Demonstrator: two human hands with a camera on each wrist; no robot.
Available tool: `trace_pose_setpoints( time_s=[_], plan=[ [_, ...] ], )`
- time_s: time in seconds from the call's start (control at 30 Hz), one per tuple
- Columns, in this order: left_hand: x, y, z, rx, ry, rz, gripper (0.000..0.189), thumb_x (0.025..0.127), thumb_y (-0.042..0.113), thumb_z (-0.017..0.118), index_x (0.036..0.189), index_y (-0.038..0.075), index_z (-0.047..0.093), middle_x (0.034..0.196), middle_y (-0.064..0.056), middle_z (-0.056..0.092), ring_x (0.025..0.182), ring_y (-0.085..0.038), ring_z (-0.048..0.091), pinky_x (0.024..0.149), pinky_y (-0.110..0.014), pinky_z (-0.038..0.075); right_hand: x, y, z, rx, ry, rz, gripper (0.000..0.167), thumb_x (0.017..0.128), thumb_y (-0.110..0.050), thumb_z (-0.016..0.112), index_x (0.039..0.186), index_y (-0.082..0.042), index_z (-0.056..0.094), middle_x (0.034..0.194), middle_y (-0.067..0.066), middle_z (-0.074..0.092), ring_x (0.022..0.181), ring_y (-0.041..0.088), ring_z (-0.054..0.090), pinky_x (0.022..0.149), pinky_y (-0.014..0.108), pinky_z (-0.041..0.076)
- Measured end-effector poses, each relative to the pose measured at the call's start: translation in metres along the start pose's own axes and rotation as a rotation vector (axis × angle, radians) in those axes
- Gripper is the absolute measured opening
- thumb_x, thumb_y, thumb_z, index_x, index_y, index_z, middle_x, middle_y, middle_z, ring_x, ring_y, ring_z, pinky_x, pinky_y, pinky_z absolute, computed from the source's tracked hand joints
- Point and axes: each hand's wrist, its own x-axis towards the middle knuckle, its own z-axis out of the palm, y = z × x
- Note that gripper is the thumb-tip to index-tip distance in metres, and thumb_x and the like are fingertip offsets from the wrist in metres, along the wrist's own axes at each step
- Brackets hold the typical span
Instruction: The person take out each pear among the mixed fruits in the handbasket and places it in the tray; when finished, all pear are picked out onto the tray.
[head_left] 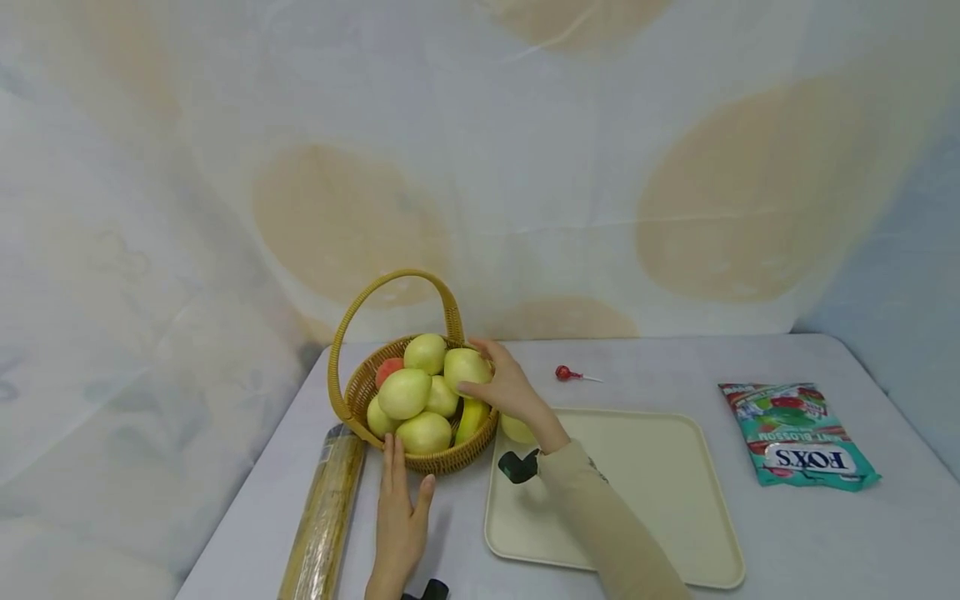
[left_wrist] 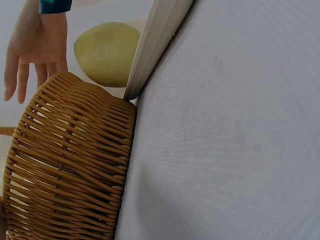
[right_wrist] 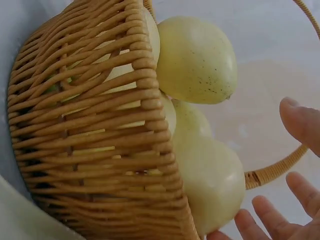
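A wicker basket [head_left: 465, 457] with a tall arched handle [head_left: 337, 350] holds several pale green fruits [head_left: 405, 393], a reddish fruit [head_left: 387, 369] and a yellow banana [head_left: 471, 419]. My left hand [head_left: 401, 517] rests straight fingertips at the basket's near rim. Over the basket's right side is my right hand [head_left: 510, 383], thumb and fingers spread about a pale green fruit [head_left: 465, 367]. In the right wrist view, its fingertips are right at the edge of one fruit [right_wrist: 212, 185], with the thumb [right_wrist: 302, 125] standing apart.
Right of the basket lies a cream tray [head_left: 652, 492], with another pale green fruit [head_left: 516, 429] on its far left corner. Behind it is a red lollipop [head_left: 567, 373]. A teal Fox's candy bag [head_left: 798, 433] lies at right, a yellowish wrapped roll [head_left: 322, 517] at left.
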Motion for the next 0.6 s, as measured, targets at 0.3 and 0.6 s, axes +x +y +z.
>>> trace_pose_setpoints(
  time_s=[0.3,0.6],
  plan=[
    [-0.002,0.001,-0.002,0.002,-0.020,-0.022,0.074,0.098,0.023,0.057,0.156,0.007,0.014,0.164,-0.013,0.008,0.147,-0.041,0.017,0.113,-0.062,0.023,0.004,-0.010,0.013,-0.250,-0.013,0.027,0.077,0.078,-0.019,0.080,0.145,-0.010,0.043,0.148,0.015,0.042,0.136,0.039,0.037,0.110,0.056,0.034],
    [0.000,-0.001,-0.001,-0.007,-0.018,-0.017,0.073,0.098,0.023,0.057,0.156,0.006,0.015,0.164,-0.013,0.009,0.147,-0.042,0.017,0.113,-0.063,0.022,0.000,-0.010,0.016,-0.216,0.048,0.085,0.073,0.081,-0.021,0.078,0.144,-0.009,0.044,0.146,0.017,0.044,0.135,0.041,0.037,0.109,0.058,0.033]
  ],
)
